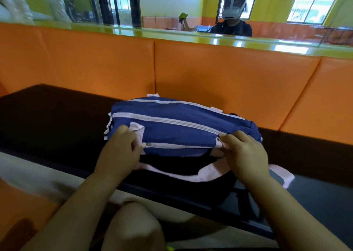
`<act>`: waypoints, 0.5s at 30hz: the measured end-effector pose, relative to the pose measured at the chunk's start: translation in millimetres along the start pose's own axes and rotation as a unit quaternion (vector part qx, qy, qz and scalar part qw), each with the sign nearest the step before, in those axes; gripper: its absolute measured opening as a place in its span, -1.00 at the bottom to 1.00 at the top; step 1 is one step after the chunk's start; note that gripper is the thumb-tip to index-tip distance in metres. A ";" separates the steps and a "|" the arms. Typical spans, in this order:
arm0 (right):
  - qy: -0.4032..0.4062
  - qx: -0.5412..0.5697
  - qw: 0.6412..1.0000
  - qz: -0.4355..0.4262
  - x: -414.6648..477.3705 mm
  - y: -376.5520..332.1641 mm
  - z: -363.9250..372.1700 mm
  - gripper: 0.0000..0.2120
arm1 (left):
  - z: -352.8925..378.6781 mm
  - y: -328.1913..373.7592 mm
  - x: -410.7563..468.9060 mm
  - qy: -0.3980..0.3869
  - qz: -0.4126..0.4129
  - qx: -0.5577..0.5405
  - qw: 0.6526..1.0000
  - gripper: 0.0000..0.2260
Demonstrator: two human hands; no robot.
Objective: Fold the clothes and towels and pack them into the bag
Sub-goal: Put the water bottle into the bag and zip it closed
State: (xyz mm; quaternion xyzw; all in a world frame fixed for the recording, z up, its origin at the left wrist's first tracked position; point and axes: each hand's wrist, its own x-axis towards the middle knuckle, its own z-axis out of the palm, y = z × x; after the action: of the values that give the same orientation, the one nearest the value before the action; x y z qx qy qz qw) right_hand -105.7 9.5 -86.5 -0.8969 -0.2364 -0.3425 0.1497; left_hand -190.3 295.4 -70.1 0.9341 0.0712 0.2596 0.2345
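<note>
I sit at a dark table [47,117] with an orange padded wall [210,69] behind it. My blue bag [181,132] lies on the table, zipped up, between my hands. My left hand [122,151] pinches its left end by the zip pull [148,144]. My right hand [244,151] pinches its right end. A pink strap [210,172] lies on my side. Another person [232,28] sits far behind the wall.

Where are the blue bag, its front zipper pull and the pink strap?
blue bag [181,134]: head view, front fabric panel.
zipper pull [148,144]: head view, metal slider.
pink strap [207,173]: head view, wide curved part.
</note>
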 end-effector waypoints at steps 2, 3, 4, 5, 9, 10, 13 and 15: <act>-0.010 0.012 1.000 0.025 1.0 1.3 -10.0 -0.73 | -7.8 -4.1 4.9 0.020 -0.006 0.014 1.000 -0.78; -0.014 0.012 0.999 0.035 1.2 1.5 -13.0 -0.75 | -8.7 -3.0 7.0 0.031 -0.005 0.016 0.999 -0.77; -0.018 0.011 0.999 0.042 1.0 1.8 -15.0 -0.79 | -7.9 -0.4 8.7 0.040 -0.003 0.016 0.999 -0.77; -0.025 0.009 0.999 0.047 1.0 2.2 -15.5 -0.80 | -5.0 2.7 10.0 0.046 0.003 0.018 0.999 -0.77; -0.043 -0.027 0.998 0.022 -4.7 2.1 -14.9 -0.63 | 11.3 10.5 8.5 0.042 0.119 0.011 0.992 -0.84; -0.044 -0.041 0.998 0.018 -8.1 0.4 -14.7 -0.56 | 14.9 9.9 7.3 0.043 0.149 0.028 0.987 -0.82; -0.063 -0.069 0.995 0.018 -19.8 -6.2 -12.8 -0.33 | 26.8 4.4 6.4 0.031 0.158 0.109 0.981 -0.51; -0.092 -0.064 0.994 0.010 -25.9 -5.8 -9.6 -0.18 | 33.4 1.3 6.6 0.013 0.152 0.146 0.977 -0.39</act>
State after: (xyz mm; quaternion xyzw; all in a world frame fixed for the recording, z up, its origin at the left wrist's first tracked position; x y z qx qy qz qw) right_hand -130.9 1.8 -96.7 -0.9348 -0.2175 -0.2712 0.0728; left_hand -167.3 282.6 -91.6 0.9549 -0.0310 0.2907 0.0523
